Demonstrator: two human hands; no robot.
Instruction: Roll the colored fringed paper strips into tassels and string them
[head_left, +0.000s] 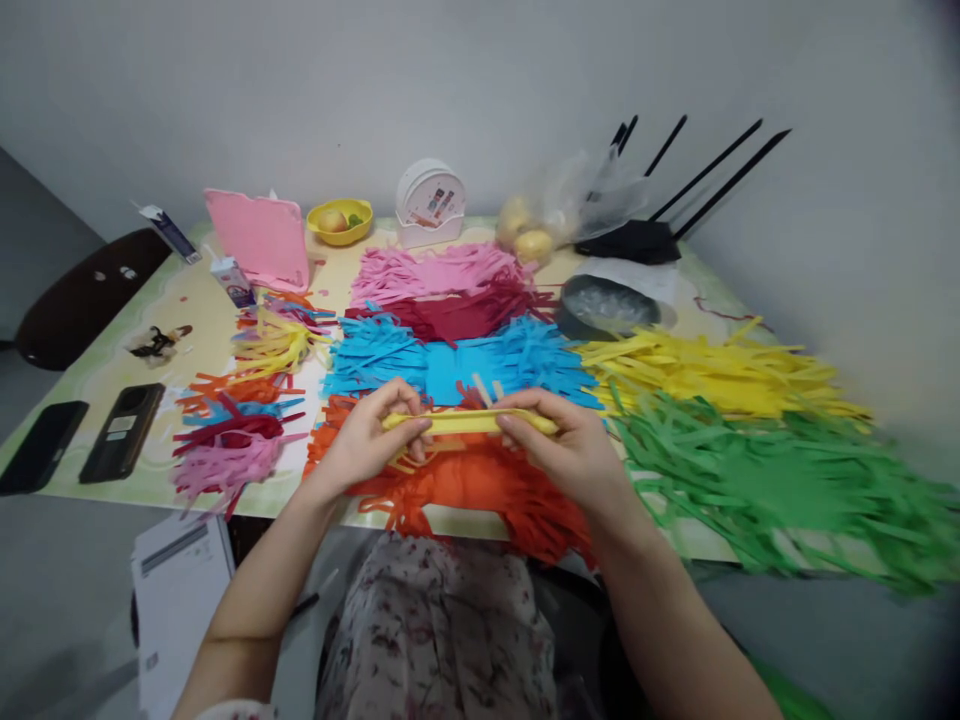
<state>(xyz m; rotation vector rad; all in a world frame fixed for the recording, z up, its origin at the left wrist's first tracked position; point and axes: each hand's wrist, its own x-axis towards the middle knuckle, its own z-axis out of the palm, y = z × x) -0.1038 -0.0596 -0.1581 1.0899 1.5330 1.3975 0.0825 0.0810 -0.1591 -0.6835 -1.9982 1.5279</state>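
Observation:
Between both hands stretches a rolled strip of yellow paper (463, 423), held roughly level above the table. My left hand (379, 430) pinches its left end, fingers closed. At the other end, the fingers of my right hand (559, 435) are closed round it. Thin pale strips stick up just behind the roll. Beneath my hands lies orange fringed paper (465, 478). Beyond it are piles of blue fringed paper (450, 370), dark red fringed paper (457, 317) and pink fringed paper (442, 272).
Yellow fringe (727, 375) and green fringe (787, 485) cover the right side. Multicoloured tassels (232, 440) and two phones (122, 432) lie left. Behind stand a pink tablet case (259, 240), a yellow bowl (340, 222), a grey bowl (570, 320) and a black router (630, 243).

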